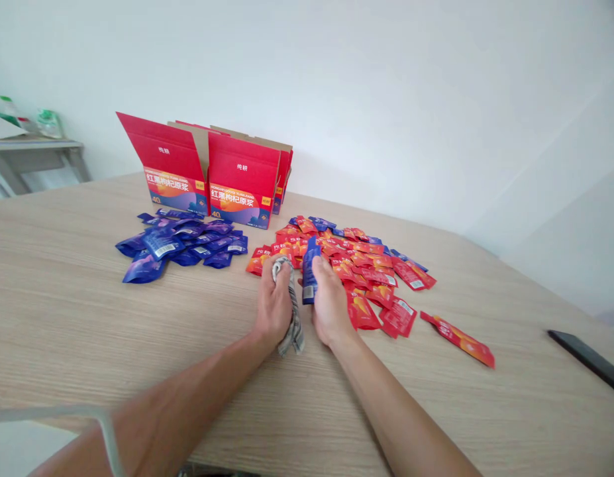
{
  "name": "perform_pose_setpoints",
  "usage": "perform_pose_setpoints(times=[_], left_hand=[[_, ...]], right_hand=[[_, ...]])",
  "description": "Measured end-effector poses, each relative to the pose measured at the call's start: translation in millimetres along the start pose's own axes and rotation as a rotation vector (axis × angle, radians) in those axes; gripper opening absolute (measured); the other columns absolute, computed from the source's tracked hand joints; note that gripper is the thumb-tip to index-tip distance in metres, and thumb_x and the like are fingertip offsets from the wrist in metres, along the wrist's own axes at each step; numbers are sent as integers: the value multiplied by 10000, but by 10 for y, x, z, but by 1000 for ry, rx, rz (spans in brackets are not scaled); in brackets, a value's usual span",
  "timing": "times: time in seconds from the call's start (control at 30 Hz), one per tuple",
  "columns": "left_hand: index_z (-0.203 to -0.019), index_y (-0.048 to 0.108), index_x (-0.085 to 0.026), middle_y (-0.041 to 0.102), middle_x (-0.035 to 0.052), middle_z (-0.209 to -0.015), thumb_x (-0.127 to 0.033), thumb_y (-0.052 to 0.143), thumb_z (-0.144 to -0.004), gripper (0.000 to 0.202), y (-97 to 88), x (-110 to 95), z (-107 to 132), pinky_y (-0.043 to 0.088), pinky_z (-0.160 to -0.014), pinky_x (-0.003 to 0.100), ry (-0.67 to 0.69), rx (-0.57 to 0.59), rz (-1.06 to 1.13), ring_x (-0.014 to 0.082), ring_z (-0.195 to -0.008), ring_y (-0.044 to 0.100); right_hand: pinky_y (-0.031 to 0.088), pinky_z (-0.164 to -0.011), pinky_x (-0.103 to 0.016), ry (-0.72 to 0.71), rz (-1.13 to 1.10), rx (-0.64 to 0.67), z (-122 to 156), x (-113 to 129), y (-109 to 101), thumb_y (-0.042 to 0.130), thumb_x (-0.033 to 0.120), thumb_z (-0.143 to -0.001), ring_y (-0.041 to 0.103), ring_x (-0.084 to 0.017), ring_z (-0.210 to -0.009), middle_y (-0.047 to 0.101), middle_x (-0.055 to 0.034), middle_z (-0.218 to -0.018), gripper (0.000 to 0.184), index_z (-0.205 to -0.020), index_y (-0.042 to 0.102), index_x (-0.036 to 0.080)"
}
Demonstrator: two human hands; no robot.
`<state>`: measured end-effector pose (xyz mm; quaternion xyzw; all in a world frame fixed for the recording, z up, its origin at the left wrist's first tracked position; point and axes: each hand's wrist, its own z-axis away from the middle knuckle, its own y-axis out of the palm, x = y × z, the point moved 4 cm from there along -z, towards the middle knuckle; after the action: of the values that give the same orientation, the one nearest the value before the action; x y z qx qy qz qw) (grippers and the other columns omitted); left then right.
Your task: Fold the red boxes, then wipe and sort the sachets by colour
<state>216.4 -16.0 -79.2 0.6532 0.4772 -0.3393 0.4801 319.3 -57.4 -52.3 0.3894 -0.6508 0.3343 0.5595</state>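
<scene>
My left hand [273, 305] is closed around a grey striped cloth [295, 324], whose end hangs below the fingers. Close beside it, my right hand [330, 301] grips a blue pouch [309, 271] that stands nearly upright, its top and one side showing. Both hands are over the middle of the table, in front of a spread pile of red pouches [361, 308] with some blue ones among them. A separate heap of blue pouches [162, 245] lies to the left. One red pouch [460, 339] lies apart on the right.
Red cardboard boxes [242, 189] with raised flaps stand at the back of the wooden table [197, 371], against the white wall. A black flat object [587, 358] lies at the right edge. A side table [33, 142] holding a bottle is far left. A pale curved bar [102, 424] crosses the lower left corner.
</scene>
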Motion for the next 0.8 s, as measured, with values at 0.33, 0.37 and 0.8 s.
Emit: perform_pose_setpoints(times=[0.33,0.37,0.8], left_hand=[[-969,634,-231,563,-8,-794,-414,640,-967,183,-329,44,-268,462,-693,299,6,-156,-46,164,-719,512],[-946,631,-225,559,-17,-774,-383,625,-970,160,-362,28,-328,453,-688,286,2,-184,-59,155,-711,505],[-945,691,-186,727,41,-845,-479,641,-943,296,-23,-70,-51,572,-701,305,-257,-104,114,208,-790,684]], right_hand=[[307,-1371,-450,-224,314,422,549,75,431,570,463,-1030,383,-258,-1653,407,-35,-1773,728,-1714,410,271],[339,-1356,-474,-221,327,438,546,91,410,581,403,-1011,445,-278,-1620,470,-46,-1737,702,-1689,460,269],[486,-1237,-557,-210,151,60,-45,-54,30,614,458,-974,651,-327,-1390,708,-143,-1434,494,-1395,742,234]])
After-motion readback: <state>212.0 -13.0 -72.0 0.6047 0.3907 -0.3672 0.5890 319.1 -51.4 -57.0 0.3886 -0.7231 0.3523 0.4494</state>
